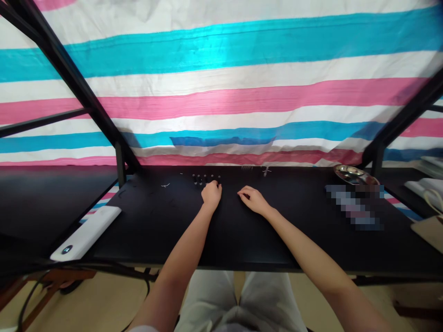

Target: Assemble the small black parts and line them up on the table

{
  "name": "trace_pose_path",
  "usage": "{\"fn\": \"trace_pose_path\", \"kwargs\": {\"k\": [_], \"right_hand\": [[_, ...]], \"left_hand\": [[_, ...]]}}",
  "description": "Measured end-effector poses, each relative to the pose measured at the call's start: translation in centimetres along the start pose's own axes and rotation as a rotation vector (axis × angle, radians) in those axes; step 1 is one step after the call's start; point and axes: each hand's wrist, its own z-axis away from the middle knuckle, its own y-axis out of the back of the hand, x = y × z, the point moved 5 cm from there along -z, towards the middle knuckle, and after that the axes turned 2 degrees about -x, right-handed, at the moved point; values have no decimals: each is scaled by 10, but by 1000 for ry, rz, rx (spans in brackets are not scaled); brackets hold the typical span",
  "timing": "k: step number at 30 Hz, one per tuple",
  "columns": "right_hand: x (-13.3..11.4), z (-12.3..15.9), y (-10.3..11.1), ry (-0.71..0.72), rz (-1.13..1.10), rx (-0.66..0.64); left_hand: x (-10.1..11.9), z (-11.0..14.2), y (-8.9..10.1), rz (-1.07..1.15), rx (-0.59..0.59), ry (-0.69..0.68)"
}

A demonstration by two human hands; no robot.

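Observation:
Both my hands rest on a black table [242,240], near its far edge. My left hand [211,193] is curled, its fingertips touching a row of several small dark upright pieces [206,179]; what it grips, if anything, is too small to make out. My right hand [251,198] lies a little to the right with its fingers bent loosely and pointing left, nothing visible in it. A second short row of tiny pieces [247,168] and a small pale scrap [266,170] lie farther back.
A white power bank [86,233] lies at the table's left edge. A metal dish [351,174] stands at the far right, beside a blurred patch. Black frame struts [74,83] slant up on both sides. A striped cloth [221,92] hangs behind. A cable [86,267] runs under the front edge.

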Motion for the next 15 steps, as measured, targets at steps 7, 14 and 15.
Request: {"fn": "trace_pose_path", "kwargs": {"k": [7, 14, 15], "right_hand": [[-1, 0, 0, 2, -2, 1], [15, 5, 34, -104, 140, 310], [23, 7, 43, -152, 134, 413]], "left_hand": [[2, 0, 2, -1, -12, -5], [5, 3, 6, -41, -42, 16], [7, 4, 7, -55, -49, 18]]}}
